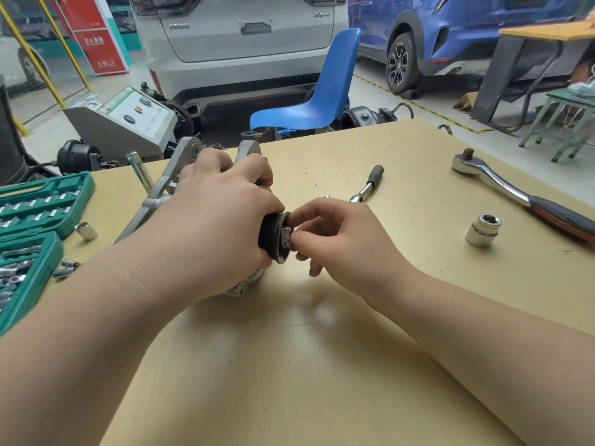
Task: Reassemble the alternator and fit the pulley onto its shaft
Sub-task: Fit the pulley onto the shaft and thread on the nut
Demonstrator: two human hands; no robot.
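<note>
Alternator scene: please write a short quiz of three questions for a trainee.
1. True or false: the pulley is already on the alternator.
2. What do the right hand fingers touch? A) the nut at the pulley's centre B) the loose socket C) the large ratchet
3. Which hand steadies the alternator?

Key: 1 true. 2 A. 3 the left hand.

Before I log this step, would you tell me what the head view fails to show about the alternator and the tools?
- Alternator body: mostly covered by the left hand.
- Nut on the pulley: the right hand hides how far it is threaded.
- Socket set: cut by the left edge; sizes too small to read.
- Large ratchet: handle cut by the right edge.
</note>
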